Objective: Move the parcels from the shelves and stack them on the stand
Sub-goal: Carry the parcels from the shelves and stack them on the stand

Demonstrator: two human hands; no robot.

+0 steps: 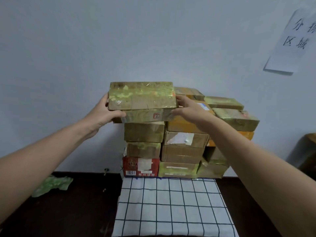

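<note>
A flat cardboard parcel wrapped in yellowish tape lies on top of the left column of stacked parcels. My left hand grips its left end, thumb curled along the lower front edge. My right hand holds its right end with the fingers against the side. The stack stands on a stand covered by a white cloth with a dark grid, against the wall. A red box sits at the bottom left of the stack.
More taped parcels are piled in columns to the right, some orange. A crumpled green wrapper lies on the dark floor at left. A paper sign hangs on the wall. A dark object stands at far right.
</note>
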